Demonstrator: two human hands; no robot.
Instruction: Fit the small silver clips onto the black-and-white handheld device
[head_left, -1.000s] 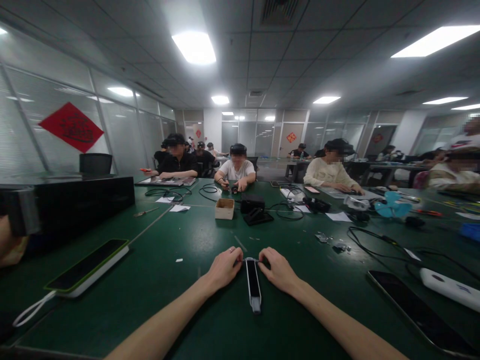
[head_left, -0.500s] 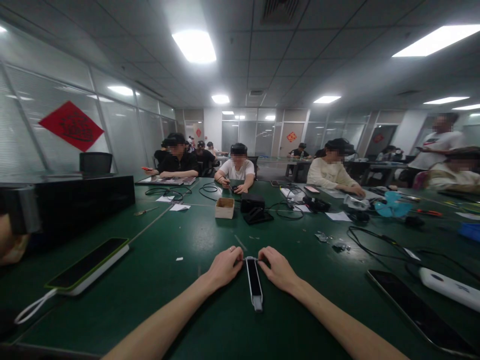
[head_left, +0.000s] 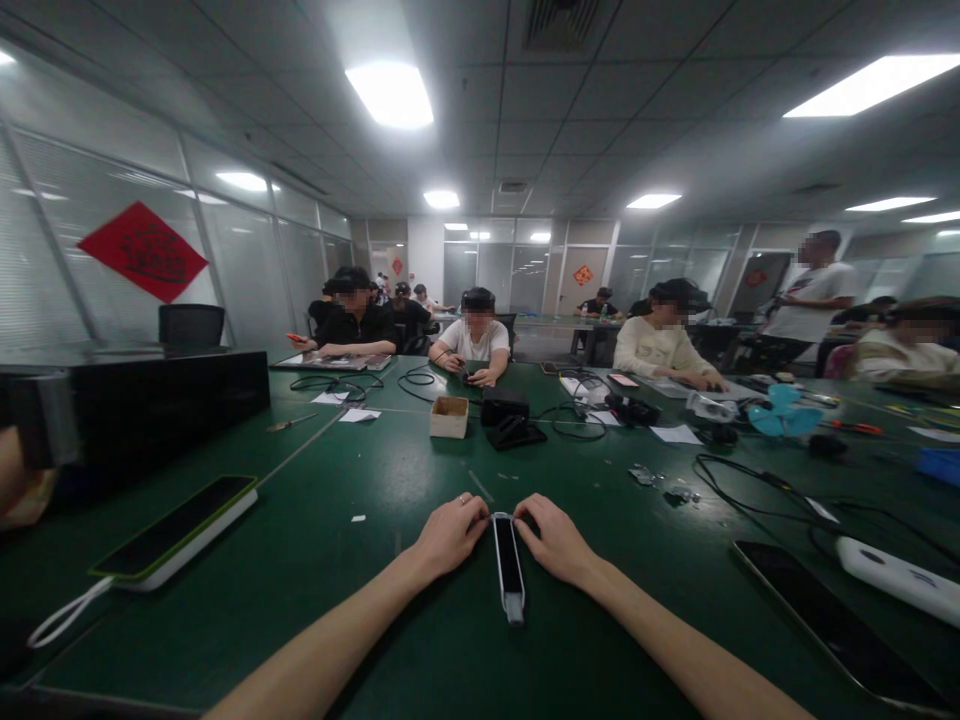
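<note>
A slim device with a dark face and pale edging lies flat on the green table, its grey tip toward me. At its far end, my left hand is closed, thumb and fingers pinched against the left corner. From the other side my right hand pinches the right corner in the same way. My fingertips partly hide that far end, and the device's exact kind is unclear.
A phone on a white power bank lies left, before a large black case. To the right are a dark phone, a white bar-shaped device and cables. Farther off stand a small open carton and blue fan blades; co-workers sit beyond.
My hands and the slim device have barely moved. In the background at right, a standing person in a white shirt has moved leftward.
</note>
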